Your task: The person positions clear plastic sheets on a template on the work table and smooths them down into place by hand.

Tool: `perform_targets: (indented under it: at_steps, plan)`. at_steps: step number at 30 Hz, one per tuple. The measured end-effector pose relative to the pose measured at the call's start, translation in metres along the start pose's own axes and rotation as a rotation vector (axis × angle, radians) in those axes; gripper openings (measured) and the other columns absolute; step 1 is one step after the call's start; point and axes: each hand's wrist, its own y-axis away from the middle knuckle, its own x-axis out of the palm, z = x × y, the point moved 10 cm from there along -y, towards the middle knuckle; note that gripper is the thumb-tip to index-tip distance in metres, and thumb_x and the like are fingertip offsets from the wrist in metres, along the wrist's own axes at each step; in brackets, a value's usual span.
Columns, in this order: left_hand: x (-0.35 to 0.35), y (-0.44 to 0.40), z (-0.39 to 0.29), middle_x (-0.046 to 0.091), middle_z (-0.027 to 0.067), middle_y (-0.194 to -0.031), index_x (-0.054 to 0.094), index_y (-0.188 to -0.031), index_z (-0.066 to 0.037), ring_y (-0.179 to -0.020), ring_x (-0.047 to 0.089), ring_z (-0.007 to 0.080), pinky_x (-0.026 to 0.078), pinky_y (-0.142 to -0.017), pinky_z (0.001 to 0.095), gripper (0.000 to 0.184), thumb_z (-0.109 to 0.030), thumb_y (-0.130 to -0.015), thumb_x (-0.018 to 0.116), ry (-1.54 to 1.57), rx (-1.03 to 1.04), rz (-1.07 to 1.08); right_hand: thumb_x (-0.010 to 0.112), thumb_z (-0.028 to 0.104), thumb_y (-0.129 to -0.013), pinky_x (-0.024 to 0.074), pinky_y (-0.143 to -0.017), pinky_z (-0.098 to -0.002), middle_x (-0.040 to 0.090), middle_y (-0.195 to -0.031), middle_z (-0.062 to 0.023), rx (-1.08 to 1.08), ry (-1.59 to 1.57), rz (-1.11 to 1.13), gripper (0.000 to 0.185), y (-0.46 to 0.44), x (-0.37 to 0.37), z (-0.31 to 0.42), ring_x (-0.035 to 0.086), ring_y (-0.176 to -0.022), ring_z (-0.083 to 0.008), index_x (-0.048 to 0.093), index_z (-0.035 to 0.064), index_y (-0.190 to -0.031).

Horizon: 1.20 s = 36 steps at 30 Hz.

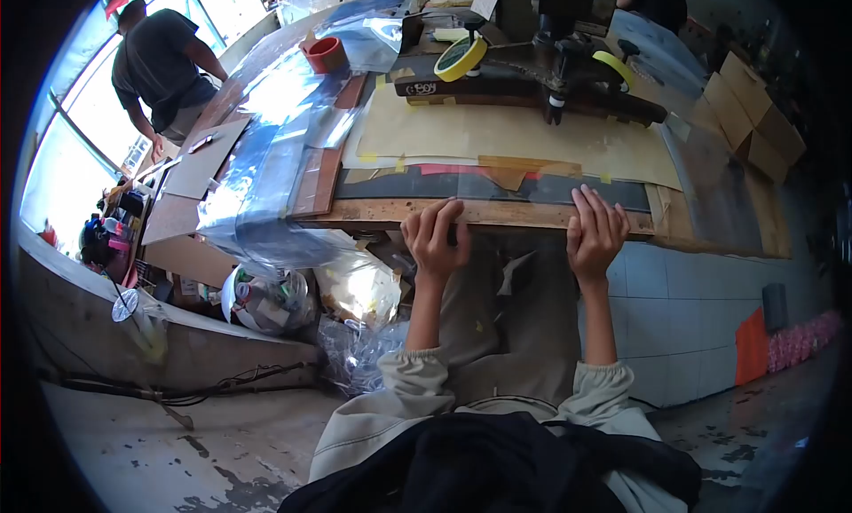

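My left hand [435, 238] rests at the front wooden edge [515, 214] of the workbench, its fingers curled over the top of the strip. To its right, my right hand [596, 233] lies on the same edge with its fingers stretched forward and slightly apart. Neither hand shows an object in it. Beyond them is a dark strip [377, 187] with red and brown pieces, then a cream sheet [497, 145] taped down. A dark machine bar [524, 98] spans the sheet, with a yellow tape roll [461, 59] near its left end.
A red tape roll [326, 55] sits on clear plastic film [284, 114] at the left. Another yellow roll [612, 69] is by the machine. An open cardboard box [750, 114] stands at the right. One person [169, 69] stands at the upper left; another [655, 2] is partly visible behind.
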Motion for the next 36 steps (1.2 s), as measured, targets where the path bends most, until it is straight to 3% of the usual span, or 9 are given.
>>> perform_targets:
  at_steps: [2, 6, 10, 13, 19, 22, 36]
  plan:
    - [0.000, 0.004, 0.001, 0.068, 0.0029, -0.102, 0.068, -0.103, -0.012, -0.088, 0.058, 0.0215, 0.040, -0.082, 0.0355, 0.024, -0.021, -0.082, 0.060, -0.046, 0.065, -0.016, 0.033, 0.028, -0.098, 0.0399, -0.090, -0.0365, 0.070, -0.098, -0.0003, -0.056, 0.072, -0.198, 0.042, -0.010, -0.007, 0.003, 0.065, -0.094, -0.0182, 0.072, 0.0117, -0.101]
    - [0.006, 0.016, 0.002, 0.066, -0.0015, -0.106, 0.068, -0.103, -0.016, -0.093, 0.057, 0.0165, 0.039, -0.084, 0.0339, 0.025, -0.032, -0.094, 0.052, -0.186, 0.224, -0.057, 0.030, 0.029, -0.098, 0.0400, -0.083, -0.0343, 0.070, -0.099, -0.0008, -0.075, 0.109, -0.297, 0.046, 0.003, 0.002, -0.002, 0.066, -0.088, -0.0166, 0.072, 0.0120, -0.098]
    - [0.013, 0.024, 0.002, 0.064, -0.0034, -0.109, 0.067, -0.105, -0.018, -0.096, 0.055, 0.0159, 0.039, -0.085, 0.0344, 0.037, -0.040, -0.101, 0.038, -0.283, 0.306, -0.225, 0.031, 0.030, -0.097, 0.0399, -0.084, -0.0339, 0.071, -0.098, -0.0007, -0.069, 0.131, -0.324, 0.046, 0.006, 0.002, -0.003, 0.067, -0.089, -0.0160, 0.072, 0.0118, -0.098]
    - [0.016, 0.027, 0.006, 0.063, -0.0009, -0.108, 0.065, -0.109, -0.016, -0.096, 0.055, 0.0178, 0.038, -0.085, 0.0359, 0.043, -0.046, -0.101, 0.035, -0.283, 0.320, -0.224, 0.031, 0.029, -0.097, 0.0397, -0.083, -0.0335, 0.071, -0.096, -0.0001, -0.063, 0.119, -0.334, 0.045, 0.005, 0.003, -0.004, 0.067, -0.088, -0.0154, 0.072, 0.0118, -0.098]
    - [0.011, 0.031, 0.007, 0.062, 0.0035, -0.108, 0.051, -0.118, -0.013, -0.096, 0.053, 0.0211, 0.037, -0.085, 0.0377, 0.062, -0.066, -0.085, 0.054, -0.153, 0.397, -0.275, 0.030, 0.028, -0.097, 0.0396, -0.083, -0.0339, 0.072, -0.094, 0.0001, -0.061, 0.114, -0.351, 0.045, 0.005, 0.001, -0.003, 0.068, -0.087, -0.0156, 0.072, 0.0115, -0.096]
    - [0.012, 0.033, 0.006, 0.062, 0.0032, -0.108, 0.046, -0.118, -0.014, -0.095, 0.052, 0.0219, 0.037, -0.085, 0.0376, 0.070, -0.070, -0.079, 0.058, -0.180, 0.429, -0.290, 0.030, 0.029, -0.097, 0.0393, -0.083, -0.0341, 0.072, -0.093, 0.0001, -0.062, 0.128, -0.347, 0.046, 0.005, 0.000, -0.001, 0.068, -0.087, -0.0157, 0.072, 0.0114, -0.096]
    - [0.020, 0.029, 0.004, 0.055, 0.0043, -0.113, 0.052, -0.124, -0.013, -0.101, 0.049, 0.0228, 0.035, -0.089, 0.0390, 0.069, -0.065, -0.078, 0.059, -0.306, 0.340, -0.131, 0.029, 0.031, -0.099, 0.0378, -0.086, -0.0346, 0.070, -0.098, -0.0006, -0.030, 0.117, -0.289, 0.047, 0.005, 0.003, -0.004, 0.066, -0.090, -0.0163, 0.071, 0.0111, -0.098]
